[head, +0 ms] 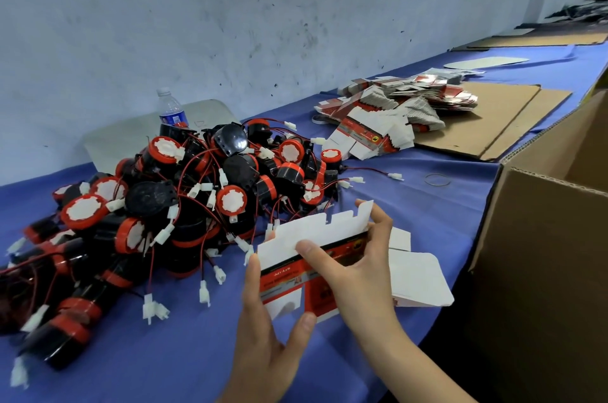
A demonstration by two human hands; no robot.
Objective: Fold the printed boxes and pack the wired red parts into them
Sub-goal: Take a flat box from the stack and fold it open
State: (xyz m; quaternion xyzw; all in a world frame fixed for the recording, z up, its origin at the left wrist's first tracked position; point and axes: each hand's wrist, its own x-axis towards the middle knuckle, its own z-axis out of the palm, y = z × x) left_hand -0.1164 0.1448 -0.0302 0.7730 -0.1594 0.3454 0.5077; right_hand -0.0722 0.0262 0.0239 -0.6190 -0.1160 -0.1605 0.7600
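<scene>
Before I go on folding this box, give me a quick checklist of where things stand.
1. Box blank held in both hands: ok; left hand and right hand grip it.
2. Box folded into shape: not ok, it is flat with its flaps open.
3. Wired red parts piled beside the hands: ok.
4. More flat boxes in stock: ok.
5. Free space in the brown carton: cannot tell.

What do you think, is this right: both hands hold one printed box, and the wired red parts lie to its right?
Wrong side. In the head view the left hand and right hand hold the printed box, but the wired red parts lie to its left.
</scene>
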